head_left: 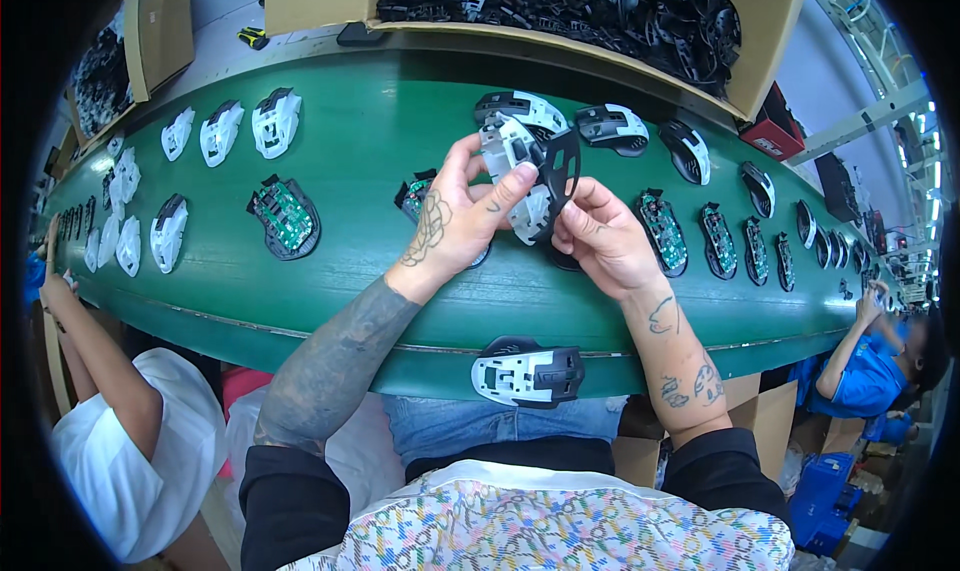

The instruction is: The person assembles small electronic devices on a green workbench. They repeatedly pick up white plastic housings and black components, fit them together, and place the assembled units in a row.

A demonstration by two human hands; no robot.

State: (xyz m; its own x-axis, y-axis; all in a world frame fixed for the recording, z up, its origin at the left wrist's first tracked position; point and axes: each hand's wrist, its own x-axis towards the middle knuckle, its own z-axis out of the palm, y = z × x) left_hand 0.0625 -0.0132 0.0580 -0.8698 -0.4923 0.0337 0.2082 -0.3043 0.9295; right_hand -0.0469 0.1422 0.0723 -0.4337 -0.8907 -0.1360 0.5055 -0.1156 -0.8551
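Above the green belt, my left hand is closed on a white mouse top shell, its thumb across the ribbed inner side. My right hand pinches the lower end of a black curved side piece with cut-outs, which lies along the shell's right edge. Whether that piece is fully seated cannot be seen. Behind my left wrist lies a partly hidden mouse base with a circuit board. A white-and-black mouse shell sits at the belt's near edge, between my forearms.
On the green belt lie mouse bases with circuit boards, white shells and black-and-white mice. A cardboard box of black parts stands beyond. Co-workers sit at left and right.
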